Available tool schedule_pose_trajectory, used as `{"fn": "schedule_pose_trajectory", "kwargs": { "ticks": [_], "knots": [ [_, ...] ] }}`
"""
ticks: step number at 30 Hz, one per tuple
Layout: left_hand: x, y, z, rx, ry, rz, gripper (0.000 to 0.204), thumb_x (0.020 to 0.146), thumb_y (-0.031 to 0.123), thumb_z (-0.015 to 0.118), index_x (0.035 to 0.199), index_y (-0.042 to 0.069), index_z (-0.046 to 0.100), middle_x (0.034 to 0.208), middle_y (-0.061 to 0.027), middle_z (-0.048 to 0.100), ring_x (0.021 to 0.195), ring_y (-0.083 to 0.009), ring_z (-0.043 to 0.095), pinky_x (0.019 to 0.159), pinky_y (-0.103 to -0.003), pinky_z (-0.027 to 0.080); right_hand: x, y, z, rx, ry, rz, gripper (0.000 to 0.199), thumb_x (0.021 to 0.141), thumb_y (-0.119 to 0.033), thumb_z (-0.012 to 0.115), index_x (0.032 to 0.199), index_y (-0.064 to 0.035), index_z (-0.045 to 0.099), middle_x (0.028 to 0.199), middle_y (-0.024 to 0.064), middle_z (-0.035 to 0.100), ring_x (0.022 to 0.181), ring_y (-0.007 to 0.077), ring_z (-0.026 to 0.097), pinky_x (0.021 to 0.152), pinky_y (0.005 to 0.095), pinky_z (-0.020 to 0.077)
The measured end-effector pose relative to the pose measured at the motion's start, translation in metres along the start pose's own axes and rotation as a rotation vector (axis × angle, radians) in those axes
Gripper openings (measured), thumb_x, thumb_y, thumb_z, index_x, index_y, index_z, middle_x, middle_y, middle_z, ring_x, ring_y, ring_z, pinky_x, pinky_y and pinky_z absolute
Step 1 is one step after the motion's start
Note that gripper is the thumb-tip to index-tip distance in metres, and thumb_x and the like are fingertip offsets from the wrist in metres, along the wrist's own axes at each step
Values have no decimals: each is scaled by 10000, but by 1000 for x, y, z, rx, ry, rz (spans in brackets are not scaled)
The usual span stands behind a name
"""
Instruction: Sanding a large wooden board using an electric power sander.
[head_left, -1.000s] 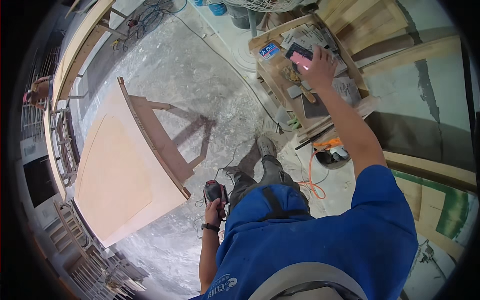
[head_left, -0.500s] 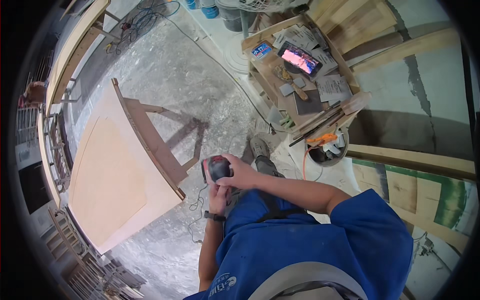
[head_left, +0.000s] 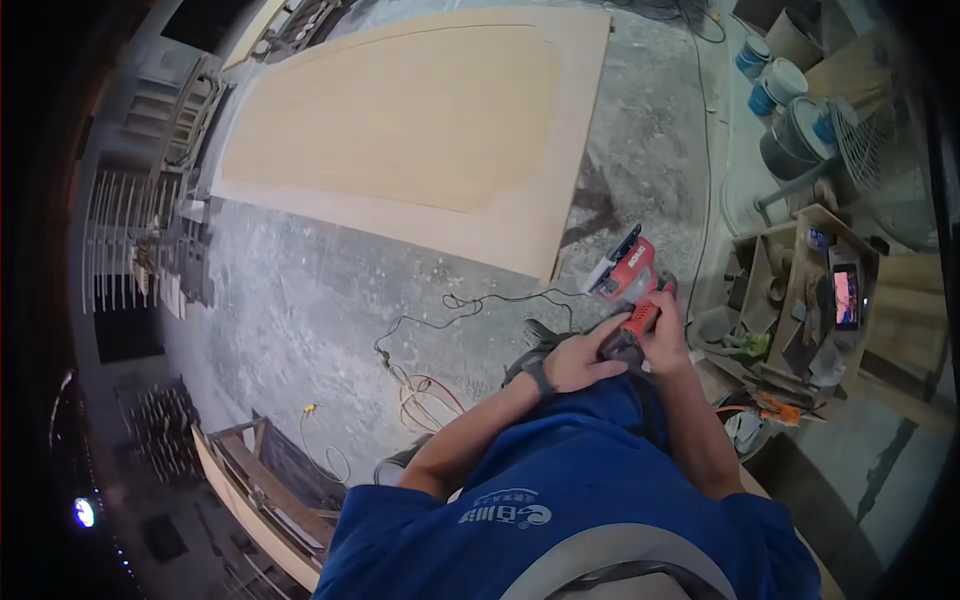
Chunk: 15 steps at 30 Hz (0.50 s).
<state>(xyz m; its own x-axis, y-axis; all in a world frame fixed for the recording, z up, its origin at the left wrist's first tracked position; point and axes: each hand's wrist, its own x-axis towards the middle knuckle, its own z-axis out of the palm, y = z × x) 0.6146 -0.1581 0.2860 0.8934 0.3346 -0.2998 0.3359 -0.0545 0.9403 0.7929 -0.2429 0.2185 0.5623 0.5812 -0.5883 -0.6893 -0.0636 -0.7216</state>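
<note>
A red and black electric sander (head_left: 632,275) is held in front of my waist, its flat pad tilted up and to the left. My left hand (head_left: 583,360), with a dark band on the wrist, closes round the black rear end of its grip. Higher up, my right hand (head_left: 665,338) wraps the body from the right side. A thin dark cord (head_left: 483,298) trails over the floor to the left of the sander. Beyond it lies a large pale board (head_left: 400,120) with a yellowish, curved-edged area on its face; the sander is apart from it.
At right stands a wooden tool box (head_left: 800,225) holding a lit phone (head_left: 846,297) and small tools. Buckets (head_left: 797,138) stand behind it. Coiled hoses (head_left: 425,400) lie on the grey floor near my left leg. A curved wooden frame (head_left: 250,500) is at lower left.
My view has swung left, so the board now spans the top. The sander has turned its pad up and left. Both hands still hold it, with my left hand now at the grip's rear end.
</note>
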Motion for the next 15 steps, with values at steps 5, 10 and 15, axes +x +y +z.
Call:
{"fn": "schedule_pose_trajectory", "kwargs": {
  "ticks": [5,10,15],
  "knots": [
    [-101,-67,-84,19,181,-204,439,924,263,729,1303,62,633,888,-90,697,763,-117,595,731,-314,520,3,19,108,469,-61,427,252,833,-206,595,1047,-75,573,843,111,606,726,271,634,605,404,536],
    [-275,-187,-175,400,440,-535,289,905,250,717,1141,85,691,878,-155,730,774,-270,711,695,-377,551,36,17,153,154,-106,256,371,791,-199,627,1142,-96,564,861,112,614,691,272,634,586,427,529],
    [-342,-208,-240,509,617,-778,207,877,241,705,1005,79,722,858,-164,726,792,-336,700,712,-425,551,101,3,219,-416,-160,-72,600,753,-169,665,1333,-131,513,965,110,627,702,281,649,618,438,547]
  ]
}}
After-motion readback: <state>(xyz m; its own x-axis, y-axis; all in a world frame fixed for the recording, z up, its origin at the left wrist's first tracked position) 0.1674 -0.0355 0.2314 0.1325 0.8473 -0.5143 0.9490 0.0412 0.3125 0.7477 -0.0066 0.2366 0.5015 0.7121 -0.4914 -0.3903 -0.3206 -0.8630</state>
